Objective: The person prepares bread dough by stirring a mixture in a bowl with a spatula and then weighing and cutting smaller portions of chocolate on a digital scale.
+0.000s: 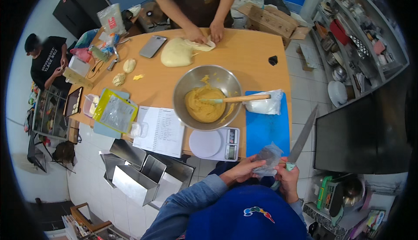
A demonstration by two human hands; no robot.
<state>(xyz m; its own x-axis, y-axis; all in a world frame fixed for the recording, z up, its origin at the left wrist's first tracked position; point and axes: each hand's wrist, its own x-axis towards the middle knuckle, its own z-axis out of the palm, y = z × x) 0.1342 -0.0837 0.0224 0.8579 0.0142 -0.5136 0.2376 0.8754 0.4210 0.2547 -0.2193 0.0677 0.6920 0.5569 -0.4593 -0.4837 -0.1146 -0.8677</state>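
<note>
1. Knife (303, 136): in right hand (287, 180), fingers closed round the mint handle, blade up and away to the right, past the table's (264, 61) right edge.
2. Left hand (243, 170): fingers narrow, pinching crumpled clear plastic (269, 156). Plastic sits between both hands, just left of the knife handle. Can't tell if right fingers grip it too.
3. Both hands are at the near end of blue board (266, 135), which lies flat by the table's right edge.
4. Far end of board: filled white bag (266, 105), lying on it.
5. Left of board: steel bowl (234, 79) with thick yellow-orange batter (201, 109). Spatula (248, 98) head in the batter, handle over the rim, its end reaching the white bag.
6. Near side of bowl: white scale (205, 144). Left of that, open notebook (162, 131), then yellow pouch (114, 111).
7. Across the table: co-worker (196, 5), both hands at pale dough (176, 52). Grey flat device (153, 46) beside the dough.
8. Below table's near edge, left: metal tins (135, 183), several, jumbled together.
</note>
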